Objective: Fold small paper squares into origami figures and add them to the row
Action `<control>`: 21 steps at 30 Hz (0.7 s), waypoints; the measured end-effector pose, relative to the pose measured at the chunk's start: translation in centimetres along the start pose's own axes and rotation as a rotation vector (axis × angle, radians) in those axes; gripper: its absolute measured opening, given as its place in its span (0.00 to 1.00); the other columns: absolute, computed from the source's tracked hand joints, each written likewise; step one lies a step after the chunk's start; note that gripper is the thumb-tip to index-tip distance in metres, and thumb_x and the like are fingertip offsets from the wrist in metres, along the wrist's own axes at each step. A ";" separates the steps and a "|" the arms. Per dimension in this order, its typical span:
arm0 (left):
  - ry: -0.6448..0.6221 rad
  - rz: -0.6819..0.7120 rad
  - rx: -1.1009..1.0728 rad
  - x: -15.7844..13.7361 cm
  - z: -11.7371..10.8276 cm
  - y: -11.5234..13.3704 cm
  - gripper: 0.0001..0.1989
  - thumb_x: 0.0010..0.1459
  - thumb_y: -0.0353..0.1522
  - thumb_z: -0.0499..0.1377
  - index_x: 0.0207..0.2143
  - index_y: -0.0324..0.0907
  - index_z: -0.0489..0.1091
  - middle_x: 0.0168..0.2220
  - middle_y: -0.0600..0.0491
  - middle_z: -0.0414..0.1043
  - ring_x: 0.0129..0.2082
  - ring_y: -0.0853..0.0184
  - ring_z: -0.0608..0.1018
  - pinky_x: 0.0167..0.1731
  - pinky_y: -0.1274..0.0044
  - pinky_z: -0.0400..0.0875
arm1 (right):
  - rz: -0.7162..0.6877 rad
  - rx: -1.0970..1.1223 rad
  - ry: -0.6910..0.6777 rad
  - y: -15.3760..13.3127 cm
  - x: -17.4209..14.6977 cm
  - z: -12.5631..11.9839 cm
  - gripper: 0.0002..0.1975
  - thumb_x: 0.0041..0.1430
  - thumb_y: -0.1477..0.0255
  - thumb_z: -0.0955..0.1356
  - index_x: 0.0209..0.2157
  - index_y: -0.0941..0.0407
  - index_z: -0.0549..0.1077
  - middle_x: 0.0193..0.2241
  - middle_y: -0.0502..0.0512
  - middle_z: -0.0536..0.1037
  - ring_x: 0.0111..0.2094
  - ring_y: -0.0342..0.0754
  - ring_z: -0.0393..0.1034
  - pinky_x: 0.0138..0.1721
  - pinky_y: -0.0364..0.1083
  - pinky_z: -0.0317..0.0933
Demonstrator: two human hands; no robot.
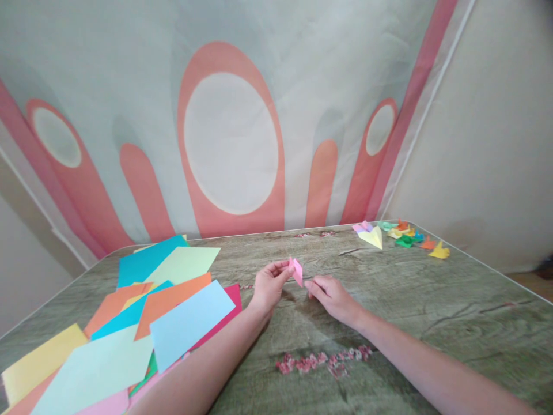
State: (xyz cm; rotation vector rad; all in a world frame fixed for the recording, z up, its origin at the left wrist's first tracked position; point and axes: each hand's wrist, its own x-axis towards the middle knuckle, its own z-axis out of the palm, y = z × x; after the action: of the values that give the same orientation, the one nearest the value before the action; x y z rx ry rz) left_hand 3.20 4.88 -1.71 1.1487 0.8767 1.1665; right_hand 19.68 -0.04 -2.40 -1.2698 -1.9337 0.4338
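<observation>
A small piece of folded pink paper [297, 273] is held up over the middle of the table, tilted, with a thin point sticking up at its top. My left hand [272, 282] pinches its left side between thumb and fingers. Just right of the paper's lower corner is my right hand [329, 295], its fingers curled in and the thumb against them. I see nothing in that hand, and a narrow gap seems to separate it from the paper. The finer folds are too small to make out.
Loose sheets of coloured paper [190, 323] overlap across the table's left side, some under my left forearm. Several small folded paper figures [406, 241] and a pale yellow paper plane [372, 237] lie at the back right. The wood-patterned table [415, 300] meets a printed backdrop [298, 104].
</observation>
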 end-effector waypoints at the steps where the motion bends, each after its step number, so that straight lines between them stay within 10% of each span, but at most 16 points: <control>1: 0.013 -0.004 0.014 0.1 -0.2 0.0 0.22 0.39 0.37 0.68 0.37 0.36 0.72 0.34 0.48 0.76 0.33 0.66 0.76 0.40 0.73 0.69 | -0.043 -0.060 0.059 0.0 -0.1 -0.2 0.15 0.61 0.66 0.61 0.25 0.57 0.71 0.23 0.51 0.72 0.27 0.44 0.65 0.33 0.44 0.57; 6: 0.066 0.010 0.130 0.0 -0.4 -0.4 0.24 0.38 0.36 0.68 0.40 0.36 0.71 0.38 0.48 0.74 0.35 0.67 0.75 0.41 0.75 0.67 | -0.288 -0.296 0.193 0.0 -0.2 -0.9 0.13 0.58 0.77 0.62 0.44 0.55 0.70 0.40 0.58 0.71 0.41 0.49 0.64 0.42 0.49 0.56; 16: -0.019 -0.071 0.216 -0.9 0.1 -0.2 0.21 0.42 0.38 0.66 0.38 0.37 0.71 0.29 0.52 0.74 0.25 0.70 0.74 0.29 0.79 0.66 | -0.449 -0.471 0.171 0.2 -0.1 -1.4 0.09 0.59 0.75 0.63 0.36 0.51 0.75 0.34 0.52 0.75 0.35 0.46 0.64 0.38 0.48 0.53; 21: -0.179 0.282 0.560 -1.0 -0.3 0.3 0.10 0.48 0.31 0.61 0.36 0.41 0.73 0.40 0.48 0.72 0.37 0.66 0.74 0.35 0.77 0.68 | -0.427 -0.481 0.116 0.5 0.1 -1.7 0.10 0.60 0.75 0.62 0.33 0.52 0.75 0.31 0.52 0.76 0.35 0.45 0.64 0.39 0.48 0.52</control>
State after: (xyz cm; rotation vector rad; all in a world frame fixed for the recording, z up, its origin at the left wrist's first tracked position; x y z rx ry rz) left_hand 2.63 4.01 -1.57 1.8526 0.9512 1.0443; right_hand 21.22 0.02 -1.62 -1.0831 -2.2062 -0.3328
